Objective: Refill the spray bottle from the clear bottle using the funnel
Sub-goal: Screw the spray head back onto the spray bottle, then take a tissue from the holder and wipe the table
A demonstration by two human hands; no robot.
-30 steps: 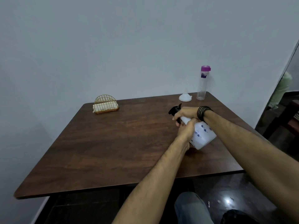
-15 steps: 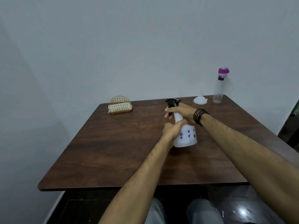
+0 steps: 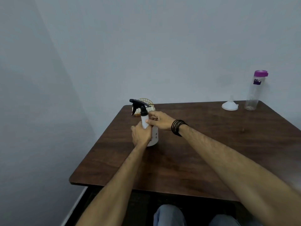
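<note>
White plastic spray bottle [image 3: 154, 136] upright on wood-grain table [image 3: 203, 152]; left hand [image 3: 140, 135] wrapped round body, right hand [image 3: 160, 119] pinching neck (black trigger head on).

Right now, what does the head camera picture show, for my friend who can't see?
Two hands hold a white spray bottle upright on a brown table: left hand round its body, right hand at its neck. A white funnel and clear bottle stand far right.
</note>
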